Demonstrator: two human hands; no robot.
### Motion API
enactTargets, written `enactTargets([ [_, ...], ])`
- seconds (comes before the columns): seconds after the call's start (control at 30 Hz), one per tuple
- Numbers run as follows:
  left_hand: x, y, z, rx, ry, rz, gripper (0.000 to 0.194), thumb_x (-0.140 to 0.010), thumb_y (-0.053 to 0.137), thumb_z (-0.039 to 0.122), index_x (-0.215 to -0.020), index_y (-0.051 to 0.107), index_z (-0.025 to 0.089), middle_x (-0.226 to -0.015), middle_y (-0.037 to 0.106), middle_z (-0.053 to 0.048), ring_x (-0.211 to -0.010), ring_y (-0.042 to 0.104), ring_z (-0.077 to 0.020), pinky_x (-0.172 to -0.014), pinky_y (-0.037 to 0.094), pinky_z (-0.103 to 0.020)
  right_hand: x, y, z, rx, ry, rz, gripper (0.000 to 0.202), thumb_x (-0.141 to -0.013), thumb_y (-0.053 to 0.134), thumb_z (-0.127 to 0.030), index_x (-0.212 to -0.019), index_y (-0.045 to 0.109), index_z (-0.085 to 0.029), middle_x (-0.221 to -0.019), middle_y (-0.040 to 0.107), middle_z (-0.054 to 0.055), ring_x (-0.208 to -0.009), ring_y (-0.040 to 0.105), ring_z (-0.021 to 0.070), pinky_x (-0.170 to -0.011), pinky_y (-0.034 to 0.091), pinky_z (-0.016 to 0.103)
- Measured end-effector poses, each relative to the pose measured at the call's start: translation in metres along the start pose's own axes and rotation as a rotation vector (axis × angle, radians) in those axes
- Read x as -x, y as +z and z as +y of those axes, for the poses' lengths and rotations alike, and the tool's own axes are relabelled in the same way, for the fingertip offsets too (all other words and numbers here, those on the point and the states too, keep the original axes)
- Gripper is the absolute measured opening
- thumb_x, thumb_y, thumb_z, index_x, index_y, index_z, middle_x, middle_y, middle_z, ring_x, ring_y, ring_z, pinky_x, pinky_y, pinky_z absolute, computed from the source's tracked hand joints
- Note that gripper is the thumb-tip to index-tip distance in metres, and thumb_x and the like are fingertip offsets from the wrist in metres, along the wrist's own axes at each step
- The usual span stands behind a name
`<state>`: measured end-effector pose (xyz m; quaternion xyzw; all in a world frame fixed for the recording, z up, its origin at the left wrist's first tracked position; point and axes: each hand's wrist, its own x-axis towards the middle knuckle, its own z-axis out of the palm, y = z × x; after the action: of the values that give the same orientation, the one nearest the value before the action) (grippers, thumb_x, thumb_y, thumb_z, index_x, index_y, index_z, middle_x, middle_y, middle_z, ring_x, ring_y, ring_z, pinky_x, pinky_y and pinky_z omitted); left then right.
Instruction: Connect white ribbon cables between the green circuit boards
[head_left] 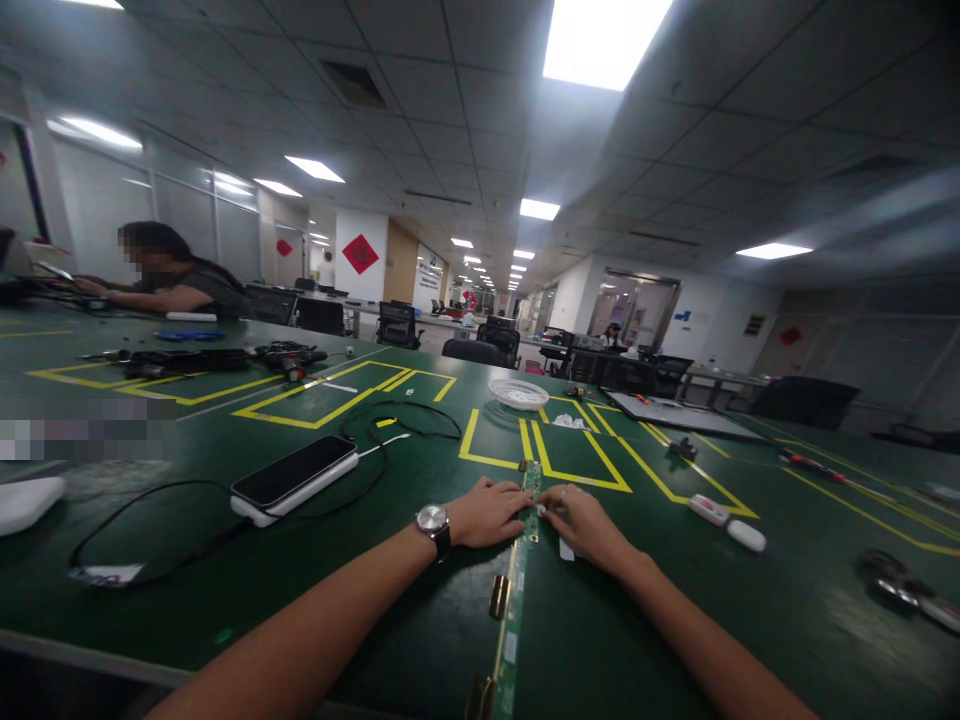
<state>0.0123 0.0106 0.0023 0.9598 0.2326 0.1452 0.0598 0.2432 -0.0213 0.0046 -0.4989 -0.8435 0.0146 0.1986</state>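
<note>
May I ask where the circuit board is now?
In the head view, the circuit board lies just right of centre, its far end between left hand and right hand.

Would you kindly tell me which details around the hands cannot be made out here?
Circuit board: near end, head view, cut off by the picture's bottom edge.
Whatever the right hand may be pinching: head view, too small and partly covered by its fingers.
Wristwatch: the time, head view, dial too small and blurred.
</note>
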Motion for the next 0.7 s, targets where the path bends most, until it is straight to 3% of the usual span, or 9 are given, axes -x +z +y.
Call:
enactTargets([
  [0.5,0.001,0.000,0.001,-0.022,0.027,0.013,0.039,-0.098,0.042,0.033,-0.136,0.042,0.026,-0.146,0.047,-0.008,-0.132,0.043,-0.0264,-0.100,0.034,-0.043,0.000,-0.008,-0.006,0.004,0.044,0.006,0.016,-0.086,0.058,-0.025,-0.093,0.072,-0.022,-0.089,0.071,0.004,-0.089,0.064,0.0216,-0.080,0.046,0.031],
  [0.7,0.001,0.001,-0.002,0.032,0.012,0.076,0.034,-0.100,0.039,0.034,-0.133,0.044,0.026,-0.144,0.049,-0.006,-0.128,0.048,-0.0248,-0.097,0.037,-0.041,0.001,-0.011,-0.004,-0.158,-0.063,0.081,0.022,-0.092,0.049,-0.023,-0.100,0.069,-0.022,-0.109,0.070,0.006,-0.105,0.062,0.0209,-0.096,0.045,0.036],
])
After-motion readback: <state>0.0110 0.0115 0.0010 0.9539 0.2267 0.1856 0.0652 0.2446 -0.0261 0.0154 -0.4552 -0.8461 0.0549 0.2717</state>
